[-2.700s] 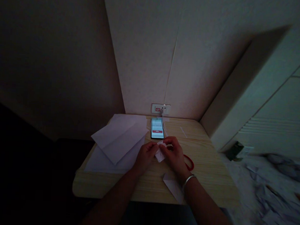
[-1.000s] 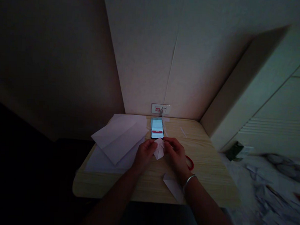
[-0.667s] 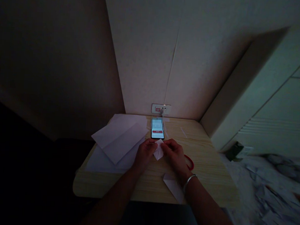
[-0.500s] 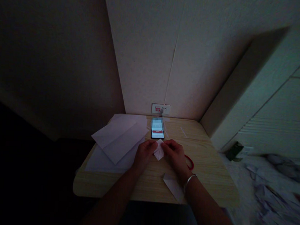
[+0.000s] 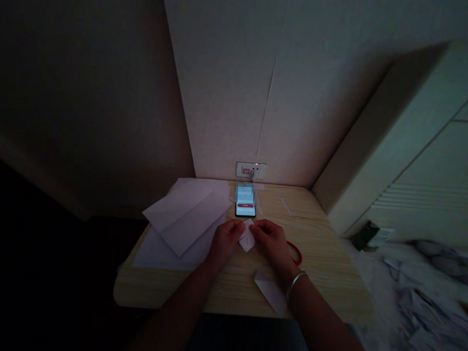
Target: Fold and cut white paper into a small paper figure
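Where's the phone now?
In the head view, the phone lies on the far side of the table, just right of the big sheets. The socket is behind it, the folded paper in front.

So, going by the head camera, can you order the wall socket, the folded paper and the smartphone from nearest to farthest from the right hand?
1. Folded paper: nearest, pinched by the right hand on its right side.
2. Smartphone: just beyond the hand, slightly left, on the table.
3. Wall socket: farthest, behind the smartphone.
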`<state>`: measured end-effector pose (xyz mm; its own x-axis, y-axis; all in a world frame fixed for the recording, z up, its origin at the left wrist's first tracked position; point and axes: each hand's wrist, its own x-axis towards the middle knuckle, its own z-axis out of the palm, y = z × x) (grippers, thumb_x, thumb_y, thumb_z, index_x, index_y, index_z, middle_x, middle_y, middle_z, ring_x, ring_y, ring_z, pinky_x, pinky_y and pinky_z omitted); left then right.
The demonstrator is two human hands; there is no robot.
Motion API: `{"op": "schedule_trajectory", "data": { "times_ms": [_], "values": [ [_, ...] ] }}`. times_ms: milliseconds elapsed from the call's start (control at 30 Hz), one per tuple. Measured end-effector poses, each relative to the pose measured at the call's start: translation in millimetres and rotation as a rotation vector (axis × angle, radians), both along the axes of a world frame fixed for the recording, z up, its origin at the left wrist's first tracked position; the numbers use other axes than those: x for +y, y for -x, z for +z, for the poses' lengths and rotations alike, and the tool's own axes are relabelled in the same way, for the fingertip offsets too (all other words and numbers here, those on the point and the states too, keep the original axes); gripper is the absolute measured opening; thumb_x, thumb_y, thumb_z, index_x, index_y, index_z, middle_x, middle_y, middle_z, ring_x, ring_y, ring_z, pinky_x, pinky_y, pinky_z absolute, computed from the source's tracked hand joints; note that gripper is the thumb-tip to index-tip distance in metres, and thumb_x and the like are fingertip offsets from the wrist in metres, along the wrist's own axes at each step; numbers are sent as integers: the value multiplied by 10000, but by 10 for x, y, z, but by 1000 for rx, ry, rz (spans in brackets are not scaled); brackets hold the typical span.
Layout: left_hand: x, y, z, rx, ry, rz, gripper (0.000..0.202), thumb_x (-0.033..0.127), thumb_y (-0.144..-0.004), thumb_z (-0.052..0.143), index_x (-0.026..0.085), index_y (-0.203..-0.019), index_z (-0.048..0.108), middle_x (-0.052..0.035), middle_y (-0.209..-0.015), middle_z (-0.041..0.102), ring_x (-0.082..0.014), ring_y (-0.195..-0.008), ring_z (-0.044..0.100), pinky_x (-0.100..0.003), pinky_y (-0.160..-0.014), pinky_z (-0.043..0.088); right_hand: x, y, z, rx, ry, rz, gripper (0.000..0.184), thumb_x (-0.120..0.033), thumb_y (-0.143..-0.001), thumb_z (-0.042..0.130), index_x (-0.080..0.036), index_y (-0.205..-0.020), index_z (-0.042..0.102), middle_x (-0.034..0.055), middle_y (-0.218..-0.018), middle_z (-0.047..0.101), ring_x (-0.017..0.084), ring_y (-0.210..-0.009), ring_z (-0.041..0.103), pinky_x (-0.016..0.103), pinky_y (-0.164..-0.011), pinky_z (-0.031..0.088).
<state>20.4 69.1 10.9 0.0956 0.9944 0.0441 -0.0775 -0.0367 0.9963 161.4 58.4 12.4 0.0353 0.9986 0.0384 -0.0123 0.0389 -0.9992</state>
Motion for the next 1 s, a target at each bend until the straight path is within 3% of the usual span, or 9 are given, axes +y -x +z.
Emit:
{"op": "schedule_trajectory", "data": {
  "times_ms": [200, 500, 700, 1000],
  "values": [
    [29, -7, -64, -68, 61, -61, 258, 368, -662, 690, 129, -756, 673, -11, -643, 652, -137, -575, 564, -232, -561, 408, 7, 4, -6, -50, -29, -26, 246, -399, -702, 656, -154, -726, 644, 9, -648, 623, 128, -561, 520, 239, -531, 412],
    [35, 2, -79, -49, 68, 7, 207, 330, -666, 685, 129, -714, 673, -6, -609, 648, -129, -542, 552, -227, -536, 388, 9, -2, -20, -149, -23, -8, 261, -409, -727, 638, -150, -697, 640, 13, -637, 614, 129, -562, 512, 236, -523, 404],
    [43, -1, -64, -118, 135, -80, 255, 332, -623, 727, 124, -761, 677, -19, -639, 666, -138, -560, 576, -235, -553, 407, 8, -14, -23, -135, -50, -22, 259, -414, -725, 638, -156, -702, 629, 9, -635, 611, 131, -565, 509, 238, -524, 414],
    [36, 1, -74, -86, 105, -44, 222, 331, -628, 720, 127, -687, 653, -5, -588, 639, -123, -518, 549, -223, -517, 378, -11, 6, 10, -55, -10, -3, 228, -385, -708, 658, -159, -694, 634, 2, -623, 609, 127, -550, 504, 239, -517, 405]
  ]
}}
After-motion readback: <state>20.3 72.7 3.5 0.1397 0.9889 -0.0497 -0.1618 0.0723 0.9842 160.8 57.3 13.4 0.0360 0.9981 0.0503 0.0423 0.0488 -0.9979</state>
